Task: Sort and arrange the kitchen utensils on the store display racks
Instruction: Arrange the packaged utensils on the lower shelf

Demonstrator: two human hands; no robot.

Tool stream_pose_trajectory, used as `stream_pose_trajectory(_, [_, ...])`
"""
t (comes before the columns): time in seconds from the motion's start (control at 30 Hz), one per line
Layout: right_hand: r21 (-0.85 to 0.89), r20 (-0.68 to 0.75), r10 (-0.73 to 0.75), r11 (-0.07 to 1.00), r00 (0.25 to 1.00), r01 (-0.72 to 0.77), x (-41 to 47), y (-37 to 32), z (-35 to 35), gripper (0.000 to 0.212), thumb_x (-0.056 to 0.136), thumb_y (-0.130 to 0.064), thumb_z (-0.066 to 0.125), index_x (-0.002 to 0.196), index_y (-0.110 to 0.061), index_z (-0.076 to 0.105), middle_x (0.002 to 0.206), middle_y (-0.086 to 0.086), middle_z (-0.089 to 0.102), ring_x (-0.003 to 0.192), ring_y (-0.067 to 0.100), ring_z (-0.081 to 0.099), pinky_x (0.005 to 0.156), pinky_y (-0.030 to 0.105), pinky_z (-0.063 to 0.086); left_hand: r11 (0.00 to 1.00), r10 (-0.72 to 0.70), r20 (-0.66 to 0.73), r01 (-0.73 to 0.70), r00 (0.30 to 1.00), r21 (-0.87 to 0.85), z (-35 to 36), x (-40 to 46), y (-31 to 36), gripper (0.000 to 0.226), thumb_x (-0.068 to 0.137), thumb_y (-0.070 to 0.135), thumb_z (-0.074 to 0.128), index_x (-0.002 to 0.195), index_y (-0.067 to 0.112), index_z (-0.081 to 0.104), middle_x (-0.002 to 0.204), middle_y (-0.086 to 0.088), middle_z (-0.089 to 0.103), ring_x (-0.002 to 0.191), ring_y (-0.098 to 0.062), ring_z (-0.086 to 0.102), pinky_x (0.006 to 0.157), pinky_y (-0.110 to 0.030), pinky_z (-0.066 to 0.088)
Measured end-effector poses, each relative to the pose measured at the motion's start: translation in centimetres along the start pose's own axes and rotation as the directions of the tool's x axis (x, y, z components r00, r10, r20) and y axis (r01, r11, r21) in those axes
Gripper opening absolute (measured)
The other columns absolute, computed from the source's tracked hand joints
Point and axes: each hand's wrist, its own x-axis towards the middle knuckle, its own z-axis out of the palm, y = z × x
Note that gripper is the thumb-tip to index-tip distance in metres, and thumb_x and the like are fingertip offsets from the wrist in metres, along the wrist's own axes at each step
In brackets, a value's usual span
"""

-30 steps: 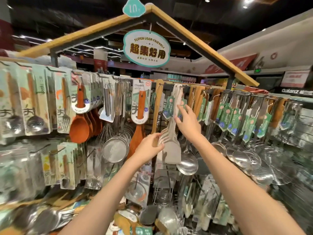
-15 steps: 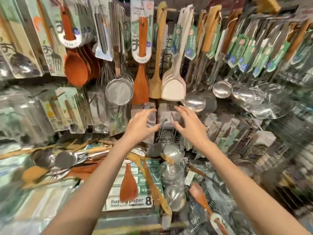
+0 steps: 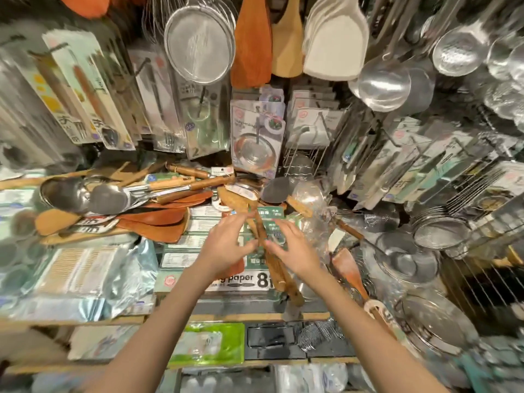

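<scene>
Two long wooden utensils (image 3: 273, 269) lie crossed on a stack of baking paper boxes (image 3: 241, 280) on the shelf below the hanging racks. My left hand (image 3: 226, 246) hovers just left of their handles with fingers spread. On the other side, my right hand (image 3: 293, 249) has its fingers loosely extended and its fingertips touch the handles. Neither hand plainly grips anything. The image is blurred by motion.
A pile of loose steel ladles and wooden spatulas (image 3: 119, 197) lies left on the shelf. Above hang a mesh strainer (image 3: 198, 38), white spatulas (image 3: 334, 43) and steel ladles (image 3: 382, 80). Packaged tools hang in between. Steel strainers (image 3: 436, 231) and another wooden spatula (image 3: 348, 270) sit right.
My view dropped from the top hanging row to the lower shelf. Both hands left the hanging white spatulas and came down to the wooden utensils on the baking paper boxes.
</scene>
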Motion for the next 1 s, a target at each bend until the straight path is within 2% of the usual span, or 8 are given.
stream_pose_trajectory(0.17, [0.089,0.117,0.127,0.986,0.985,-0.138,2.6,0.9,4.4,0.069,0.088,-0.049,0.056,0.145,-0.02,0.029,0.144,0.005,0.04,0.13,0.023,0.039,0.106,0.038,0.036,0.999,-0.026,0.008,0.026,1.0,0.038,1.6,-0.9,-3.2,0.055,0.082,0.036,0.064,0.133,0.026,0.044,0.131,0.001,0.053,0.119,-0.017,0.046,0.099,-0.033,0.036])
stream_pose_trajectory(0.3, [0.136,0.119,0.178,0.972,0.977,-0.194,4.3,1.1,5.7,0.068,0.084,-0.031,0.067,0.141,-0.016,0.033,0.128,0.01,0.051,0.118,0.026,0.05,0.1,0.036,0.041,0.997,-0.05,0.014,0.049,0.999,0.067,2.3,-0.8,-4.9,0.057,0.083,0.034,0.063,0.135,0.026,0.041,0.138,0.003,0.048,0.124,-0.018,0.042,0.104,-0.035,0.034])
stream_pose_trajectory(0.43, [0.154,0.142,0.221,0.958,0.965,-0.242,5.2,1.3,5.9,0.065,0.082,-0.011,0.065,0.138,-0.015,0.033,0.114,0.01,0.061,0.104,0.029,0.06,0.085,0.034,0.048,0.996,-0.08,0.013,0.079,0.997,0.03,2.7,-0.5,-5.3,0.057,0.083,0.035,0.063,0.135,0.029,0.04,0.139,0.006,0.046,0.127,-0.017,0.04,0.106,-0.04,0.033])
stream_pose_trajectory(0.63, [0.197,0.159,0.175,0.959,0.972,-0.204,4.9,1.5,4.3,0.057,0.09,-0.002,0.051,0.142,-0.016,0.034,0.098,0.005,0.058,0.074,0.011,0.055,0.055,0.01,0.039,0.995,-0.097,0.0,0.097,0.995,0.023,2.8,0.1,-4.5,0.054,0.085,0.036,0.061,0.134,0.031,0.04,0.139,0.008,0.045,0.128,-0.016,0.039,0.108,-0.04,0.032])
stream_pose_trajectory(0.73, [0.208,0.2,0.191,0.95,0.961,-0.232,4.1,2.0,2.6,0.054,0.091,-0.002,0.051,0.14,-0.018,0.037,0.085,-0.004,0.056,0.065,0.005,0.052,0.05,0.011,0.042,0.995,-0.091,0.006,0.091,0.996,0.031,2.9,0.6,-3.8,0.052,0.085,0.034,0.06,0.134,0.03,0.04,0.138,0.007,0.046,0.129,-0.016,0.039,0.109,-0.04,0.031])
stream_pose_trajectory(0.87, [0.244,0.265,0.183,0.937,0.947,-0.249,2.8,2.1,0.2,0.054,0.09,-0.001,0.053,0.14,-0.014,0.038,0.087,-0.003,0.057,0.067,0.007,0.054,0.051,0.011,0.045,0.996,-0.086,0.012,0.086,0.996,0.023,3.6,1.0,-2.9,0.052,0.085,0.03,0.06,0.133,0.03,0.042,0.139,0.007,0.046,0.13,-0.015,0.038,0.109,-0.038,0.03])
stream_pose_trajectory(0.93, [0.267,0.27,0.157,0.936,0.95,-0.23,2.3,1.9,-0.9,0.051,0.088,0.0,0.056,0.136,-0.01,0.043,0.101,0.008,0.062,0.081,0.017,0.062,0.069,0.024,0.055,0.997,-0.075,0.027,0.074,0.997,0.026,4.2,1.1,-2.5,0.052,0.084,0.028,0.061,0.132,0.03,0.043,0.138,0.008,0.046,0.129,-0.014,0.038,0.108,-0.035,0.03])
stream_pose_trajectory(1.0, [0.281,0.294,0.135,0.934,0.946,-0.221,1.9,1.3,-1.9,0.046,0.087,-0.001,0.058,0.132,-0.009,0.048,0.108,0.012,0.063,0.093,0.026,0.064,0.083,0.037,0.055,0.998,-0.05,0.04,0.048,0.998,0.032,5.0,1.1,-2.1,0.055,0.082,0.027,0.063,0.133,0.031,0.042,0.139,0.011,0.044,0.129,-0.013,0.037,0.109,-0.032,0.029])
